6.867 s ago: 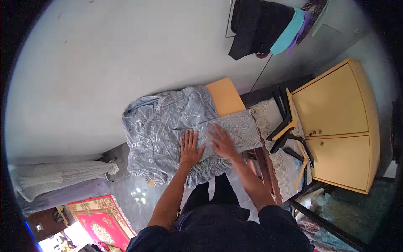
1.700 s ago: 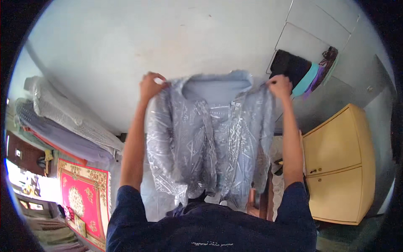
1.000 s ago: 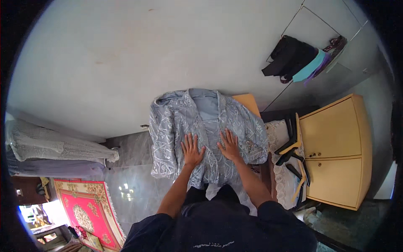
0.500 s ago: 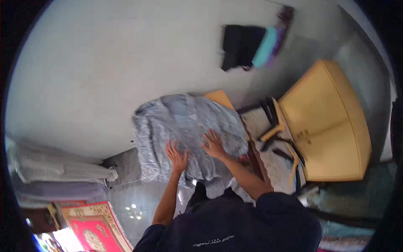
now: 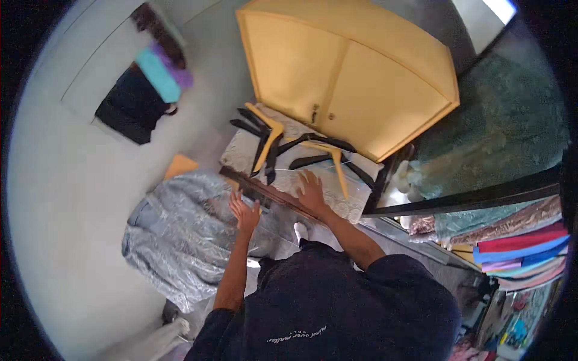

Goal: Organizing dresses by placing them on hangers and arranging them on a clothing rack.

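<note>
A grey garment (image 5: 180, 231) wrapped in clear plastic lies to my left. My left hand (image 5: 245, 214) is at its right side with fingers apart, holding nothing; I cannot tell whether it touches the plastic. Fingers spread, my right hand (image 5: 310, 194) hovers over or rests on the near edge of a table (image 5: 283, 170) with a white patterned cover. Several hangers lie on that table, among them a yellow hanger (image 5: 274, 127), a second yellow hanger (image 5: 335, 157) and a black hanger (image 5: 310, 161).
A yellow two-door cabinet (image 5: 289, 66) stands behind the table. Dark, turquoise and purple cloths (image 5: 158, 75) hang on the wall at the far left. On the right are a large dark-framed glass panel (image 5: 487, 138) and a stack of folded coloured fabrics (image 5: 524, 253).
My view has turned right, toward the hangers and cabinet. Both hands have come away from the middle of the wrapped garment, the right one reaching the table edge.
</note>
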Tool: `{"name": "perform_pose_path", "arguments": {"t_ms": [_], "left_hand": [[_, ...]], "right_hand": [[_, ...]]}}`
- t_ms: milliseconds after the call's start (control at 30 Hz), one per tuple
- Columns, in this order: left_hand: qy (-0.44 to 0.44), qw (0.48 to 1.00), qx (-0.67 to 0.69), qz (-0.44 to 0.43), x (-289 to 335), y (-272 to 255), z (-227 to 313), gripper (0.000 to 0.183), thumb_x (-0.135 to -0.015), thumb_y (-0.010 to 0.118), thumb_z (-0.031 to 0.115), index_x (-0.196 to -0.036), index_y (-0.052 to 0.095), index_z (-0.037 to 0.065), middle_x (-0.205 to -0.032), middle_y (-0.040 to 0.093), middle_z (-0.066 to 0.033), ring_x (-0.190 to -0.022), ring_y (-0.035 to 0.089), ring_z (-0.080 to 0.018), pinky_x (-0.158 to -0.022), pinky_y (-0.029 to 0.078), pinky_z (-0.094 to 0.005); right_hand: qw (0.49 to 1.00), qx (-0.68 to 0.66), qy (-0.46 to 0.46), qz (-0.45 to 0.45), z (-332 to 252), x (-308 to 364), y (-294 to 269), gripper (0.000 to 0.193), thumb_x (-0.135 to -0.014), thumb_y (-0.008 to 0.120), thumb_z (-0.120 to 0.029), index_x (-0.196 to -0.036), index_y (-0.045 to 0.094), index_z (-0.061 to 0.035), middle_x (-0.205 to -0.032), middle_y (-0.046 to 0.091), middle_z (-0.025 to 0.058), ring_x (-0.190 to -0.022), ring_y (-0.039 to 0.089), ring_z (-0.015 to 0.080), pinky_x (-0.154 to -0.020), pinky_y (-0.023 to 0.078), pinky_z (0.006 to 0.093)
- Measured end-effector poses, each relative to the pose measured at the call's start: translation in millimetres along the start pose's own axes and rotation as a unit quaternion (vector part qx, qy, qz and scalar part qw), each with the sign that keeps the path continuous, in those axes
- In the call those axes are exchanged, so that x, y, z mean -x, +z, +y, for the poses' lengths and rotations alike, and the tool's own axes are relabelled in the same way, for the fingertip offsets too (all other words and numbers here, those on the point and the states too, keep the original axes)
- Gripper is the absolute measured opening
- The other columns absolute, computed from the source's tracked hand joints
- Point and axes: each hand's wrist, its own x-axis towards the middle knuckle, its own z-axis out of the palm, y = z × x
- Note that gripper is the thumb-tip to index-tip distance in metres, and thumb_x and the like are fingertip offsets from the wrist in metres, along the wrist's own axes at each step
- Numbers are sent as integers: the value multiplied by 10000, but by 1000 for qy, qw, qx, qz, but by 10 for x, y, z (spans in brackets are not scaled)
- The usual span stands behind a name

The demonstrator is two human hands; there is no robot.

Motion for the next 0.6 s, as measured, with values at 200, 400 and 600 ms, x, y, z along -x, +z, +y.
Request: {"name": "perform_pose_path", "arguments": {"t_ms": [200, 400, 600], "left_hand": [[153, 984, -56, -72, -696, 1043, 659, 828, -767, 691, 439, -1407, 365, 27, -1475, 310, -197, -1391, 249, -395, -1124, 127, -614], [251, 943, -149, -161, -1066, 1510, 710, 1103, -582, 821, 555, -1433, 343, 42, -1487, 283, -209, -1375, 235, -456, -1118, 105, -660], [204, 930, -180, -247, -1322, 1989, 838, 1250, -510, 862, 549, -1478, 263, 31, -1552, 164, -233, -1425, 131, -469, -1127, 60, -657]], "right_hand": [[988, 88, 123, 26, 1111, -218, -499, 672, -838, 635, -332, -1421, 421, -76, -1526, 300, 170, -1411, 272, 358, -1129, 174, 608], [982, 113, 141, -53, 1326, -491, -610, 894, -760, 739, -433, -1483, 329, -103, -1585, 180, 162, -1441, 220, 357, -1134, 146, 620], [978, 159, 112, -82, 1476, -927, -486, 1163, -590, 857, -409, -1525, 234, -109, -1610, 66, 169, -1469, 148, 364, -1126, 158, 629]]}}
